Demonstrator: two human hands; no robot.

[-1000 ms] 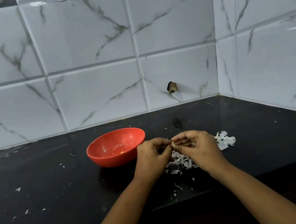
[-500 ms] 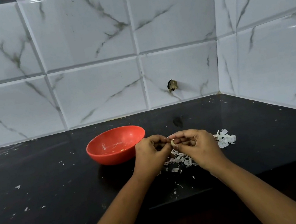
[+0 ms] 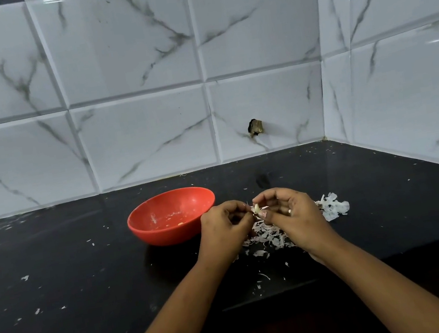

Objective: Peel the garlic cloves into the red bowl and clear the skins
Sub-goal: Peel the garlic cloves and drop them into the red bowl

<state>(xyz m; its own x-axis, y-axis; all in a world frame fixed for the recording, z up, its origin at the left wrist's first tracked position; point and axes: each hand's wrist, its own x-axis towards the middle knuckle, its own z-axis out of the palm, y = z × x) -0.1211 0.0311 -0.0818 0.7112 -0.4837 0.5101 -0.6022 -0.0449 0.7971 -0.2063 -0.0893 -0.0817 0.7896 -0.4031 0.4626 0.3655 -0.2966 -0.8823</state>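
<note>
1. While the black counter [image 3: 60,292] is littered with white flecks, it looks the same as a second ago.
2. Just left of the hands sits the red bowl [image 3: 148,235], with a few pale bits inside; nothing new has landed in it.
3. Under and to the right of the hands, the skins [image 3: 270,237] lie heaped, not yet cleared.
4. With curled fingers, the left hand [image 3: 223,227] and right hand [image 3: 292,215] both pinch one clove; they have drawn slightly apart.
5. Held above the skins, the garlic clove [image 3: 256,208] now shows paler between the fingertips. I judge its peel is coming away and the drop into the bowl is close.
</note>
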